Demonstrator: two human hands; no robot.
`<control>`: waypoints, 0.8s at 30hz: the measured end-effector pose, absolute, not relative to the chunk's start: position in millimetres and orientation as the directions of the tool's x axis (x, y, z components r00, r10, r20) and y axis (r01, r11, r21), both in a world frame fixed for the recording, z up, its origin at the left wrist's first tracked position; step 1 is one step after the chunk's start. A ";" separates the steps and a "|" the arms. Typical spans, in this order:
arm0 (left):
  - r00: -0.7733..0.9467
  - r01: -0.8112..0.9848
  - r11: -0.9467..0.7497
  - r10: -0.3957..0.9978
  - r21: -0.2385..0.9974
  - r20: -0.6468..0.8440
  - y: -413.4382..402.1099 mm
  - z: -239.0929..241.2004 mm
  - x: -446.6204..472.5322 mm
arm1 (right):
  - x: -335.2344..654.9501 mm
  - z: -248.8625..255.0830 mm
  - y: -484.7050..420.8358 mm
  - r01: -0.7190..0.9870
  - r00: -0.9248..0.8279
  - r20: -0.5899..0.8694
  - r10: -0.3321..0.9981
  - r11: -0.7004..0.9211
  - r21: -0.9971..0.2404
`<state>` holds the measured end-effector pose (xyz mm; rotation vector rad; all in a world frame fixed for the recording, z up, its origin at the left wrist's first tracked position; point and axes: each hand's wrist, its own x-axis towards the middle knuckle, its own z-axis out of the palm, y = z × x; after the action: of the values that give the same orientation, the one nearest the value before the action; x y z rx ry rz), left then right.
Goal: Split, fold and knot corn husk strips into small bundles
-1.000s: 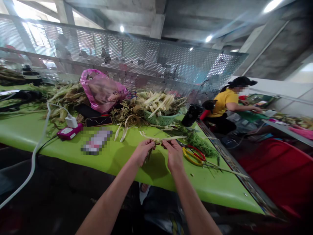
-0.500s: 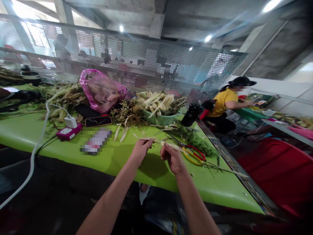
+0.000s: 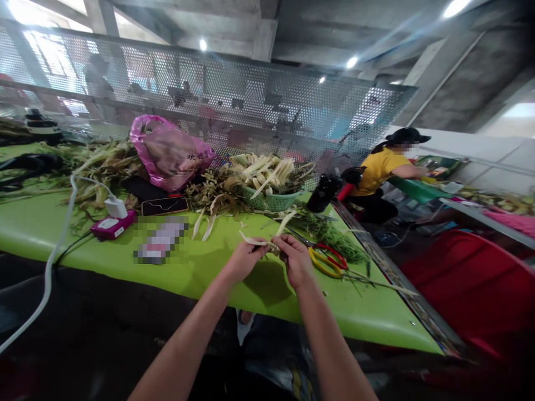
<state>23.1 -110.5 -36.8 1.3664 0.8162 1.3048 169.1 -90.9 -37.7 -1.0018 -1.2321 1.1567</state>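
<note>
My left hand (image 3: pixel 247 257) and my right hand (image 3: pixel 293 257) meet over the green tabletop, both closed on a pale strip of dried husk (image 3: pixel 271 243). One end of the strip curls out past the left fingers; another part sticks up beyond the right fingertips. Just right of my right hand lie scissors (image 3: pixel 330 260) with red and yellow handles. Behind them is a heap of thin green stems (image 3: pixel 334 234). A green basket (image 3: pixel 273 201) piled with pale husk pieces (image 3: pixel 267 174) stands farther back.
Left of my hands lie a blurred packet (image 3: pixel 163 240), a phone (image 3: pixel 165 206) and a magenta power block (image 3: pixel 113 224). A pink plastic bag (image 3: pixel 171 156) and dry husks stand behind. A black bottle (image 3: pixel 324 193) is near the right edge. A person in yellow (image 3: pixel 382 170) sits beyond.
The husk strip, earlier stretched flat between my hands, now bends upward at the right. My right hand has moved close to my left hand. The whole view has shifted slightly.
</note>
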 end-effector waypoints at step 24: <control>0.167 -0.014 -0.223 0.961 0.975 0.223 -100.0 -49.4 23.8 | 158.1 -16.1 -106.8 0.422 -0.154 0.573 0.805 0.578 -0.698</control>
<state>23.8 -100.0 -49.4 1.4507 0.9712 1.2401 158.1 -106.8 -16.1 -1.0094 -1.7785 0.4647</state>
